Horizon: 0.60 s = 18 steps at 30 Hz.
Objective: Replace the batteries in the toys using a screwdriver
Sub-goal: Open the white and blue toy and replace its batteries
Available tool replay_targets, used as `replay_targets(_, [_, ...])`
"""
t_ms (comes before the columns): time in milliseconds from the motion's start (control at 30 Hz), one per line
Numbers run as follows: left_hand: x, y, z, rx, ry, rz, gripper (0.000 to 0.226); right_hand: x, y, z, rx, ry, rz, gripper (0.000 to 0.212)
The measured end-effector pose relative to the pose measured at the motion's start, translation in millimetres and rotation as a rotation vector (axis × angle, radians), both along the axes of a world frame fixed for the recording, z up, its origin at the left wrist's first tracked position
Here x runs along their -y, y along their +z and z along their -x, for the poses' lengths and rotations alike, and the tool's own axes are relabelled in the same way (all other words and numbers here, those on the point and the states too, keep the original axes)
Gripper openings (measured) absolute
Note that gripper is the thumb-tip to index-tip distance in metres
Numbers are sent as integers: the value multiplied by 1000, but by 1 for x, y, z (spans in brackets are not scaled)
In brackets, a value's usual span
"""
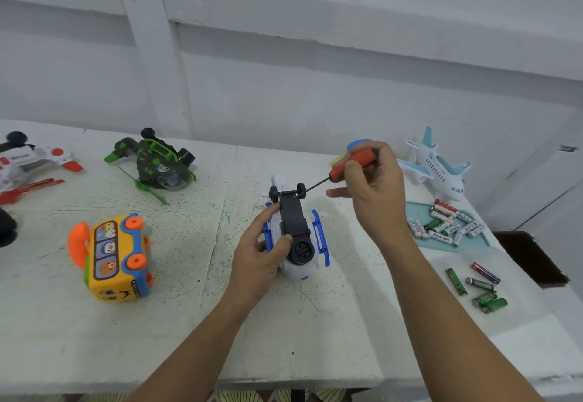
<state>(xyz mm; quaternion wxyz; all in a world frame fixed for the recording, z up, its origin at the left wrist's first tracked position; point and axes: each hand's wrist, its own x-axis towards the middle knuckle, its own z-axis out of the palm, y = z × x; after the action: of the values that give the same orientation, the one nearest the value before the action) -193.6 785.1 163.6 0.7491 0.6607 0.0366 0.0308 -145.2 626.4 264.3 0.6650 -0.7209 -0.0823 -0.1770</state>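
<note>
Orange screwdriver (338,170) in right hand (375,187), tip near toy (291,215) left hand (262,253) grips.

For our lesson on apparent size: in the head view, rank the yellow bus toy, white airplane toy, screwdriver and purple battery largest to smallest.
1. yellow bus toy, but nearer the camera, so only narrowly ahead
2. white airplane toy
3. screwdriver, partly hidden in the right hand
4. purple battery
</note>
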Motion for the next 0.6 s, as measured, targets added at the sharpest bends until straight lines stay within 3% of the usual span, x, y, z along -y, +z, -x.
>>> replay_targets(367, [1, -5, 1, 28, 19, -14, 51, -2, -1, 0, 45, 5, 75, 19])
replay_targets(600, [1, -8, -2, 35, 9, -93, 54, -8, 2, 0, 186, -22, 344, 23])
